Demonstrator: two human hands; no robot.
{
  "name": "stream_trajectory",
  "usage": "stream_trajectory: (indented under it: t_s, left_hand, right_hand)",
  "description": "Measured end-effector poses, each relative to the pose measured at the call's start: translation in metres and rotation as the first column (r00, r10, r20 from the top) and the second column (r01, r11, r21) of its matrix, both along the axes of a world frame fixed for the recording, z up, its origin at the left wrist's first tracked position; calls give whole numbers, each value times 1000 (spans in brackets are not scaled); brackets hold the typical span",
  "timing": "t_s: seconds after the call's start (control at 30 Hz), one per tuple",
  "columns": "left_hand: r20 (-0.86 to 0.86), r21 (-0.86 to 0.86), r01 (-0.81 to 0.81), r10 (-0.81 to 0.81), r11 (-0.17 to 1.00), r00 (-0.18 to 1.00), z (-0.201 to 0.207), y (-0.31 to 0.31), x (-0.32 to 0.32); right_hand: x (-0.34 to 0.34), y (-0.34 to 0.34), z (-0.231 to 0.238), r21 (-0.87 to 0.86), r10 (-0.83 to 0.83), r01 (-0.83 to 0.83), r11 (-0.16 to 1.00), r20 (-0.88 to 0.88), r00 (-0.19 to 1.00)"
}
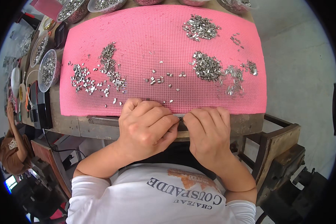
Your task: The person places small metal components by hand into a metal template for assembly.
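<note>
My left hand [147, 127] is closed at the table's front edge, its fingers curled with the back of the hand up. Just right of it, my right hand [209, 130] is closed too, fingertips pressed together. Between them shows a bit of something thin, silvery and dark; the fingers hide the rest, and I cannot make out its kind. A dark metal bar [104, 121] runs along the edge beside my left hand. Beyond both hands lies a pink textured mat [138, 41]. Small loose metal pieces [158, 80] are scattered on its middle.
Metal pieces form piles at the mat's left [108, 61], right [206, 67] and far right [199, 28]. Bowls of pieces [48, 69] line the left and far sides. A black box [41, 106] stands at left. Another person [16, 147] sits at far left.
</note>
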State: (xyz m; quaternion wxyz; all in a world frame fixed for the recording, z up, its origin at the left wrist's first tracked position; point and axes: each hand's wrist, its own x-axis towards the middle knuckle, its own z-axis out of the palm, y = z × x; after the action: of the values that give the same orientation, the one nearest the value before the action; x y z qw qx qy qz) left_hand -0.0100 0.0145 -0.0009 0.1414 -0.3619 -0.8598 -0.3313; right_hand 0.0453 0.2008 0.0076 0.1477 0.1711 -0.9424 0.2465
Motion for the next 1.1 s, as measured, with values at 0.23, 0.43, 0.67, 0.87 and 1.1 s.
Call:
stream_trajectory:
  t_s: [0.23, 0.43, 0.67, 0.87, 1.1]
  left_hand:
    - [9, -80, 16, -16, 997, 1000, 4, -1, 1]
    - [217, -26, 31, -24, 999, 976, 4, -10, 0]
    - [246, 25, 4, -10, 1000, 969, 3, -10, -1]
    - [83, -57, 65, -60, 996, 995, 5, -12, 1]
    - [100, -7, 31, -30, 999, 995, -3, -15, 5]
  right_hand:
    - [-3, -2, -6, 166, 25, -7, 986, -102, 994]
    - [-4, 9, 6, -52, 9, -6, 999, 54, 999]
    - [-4, 14, 4, -154, 13, -3, 988, 66, 998]
    - [-7, 6, 3, -116, 41, -33, 993, 73, 996]
    - [-11, -1, 5, 40, 94, -97, 994, 76, 993]
